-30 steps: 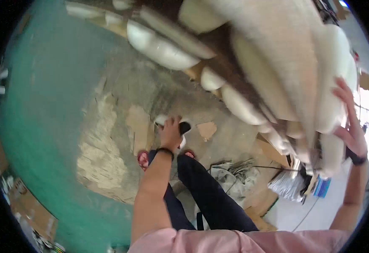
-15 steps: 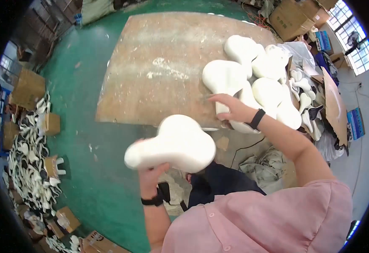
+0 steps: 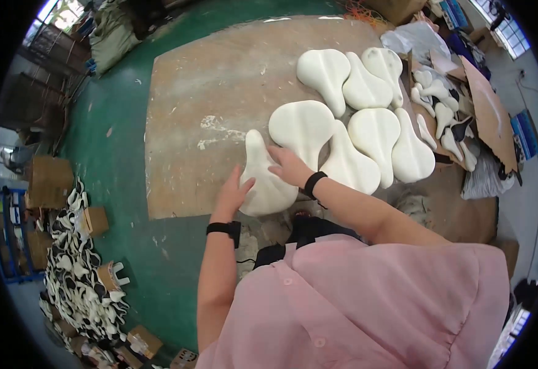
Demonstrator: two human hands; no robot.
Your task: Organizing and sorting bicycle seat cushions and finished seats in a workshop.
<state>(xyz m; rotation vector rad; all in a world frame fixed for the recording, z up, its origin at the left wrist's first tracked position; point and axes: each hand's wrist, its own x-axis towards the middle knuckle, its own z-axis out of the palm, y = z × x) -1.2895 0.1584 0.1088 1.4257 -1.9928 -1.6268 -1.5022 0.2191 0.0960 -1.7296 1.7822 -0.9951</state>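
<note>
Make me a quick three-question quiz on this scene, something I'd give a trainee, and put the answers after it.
1. True or false: the bare left grip and the bare right grip are both at the same white, saddle-shaped, smooth piece.
2. Relative to the pink cloth shirt, that piece's narrow end points: (a) toward it; (b) away from it; (c) straight sideways.
3. Fill in the colour: left of the flat, brown, wood-like board, the floor is ____.

Key: 1. True. 2. (b) away from it. 3. Green.
</note>
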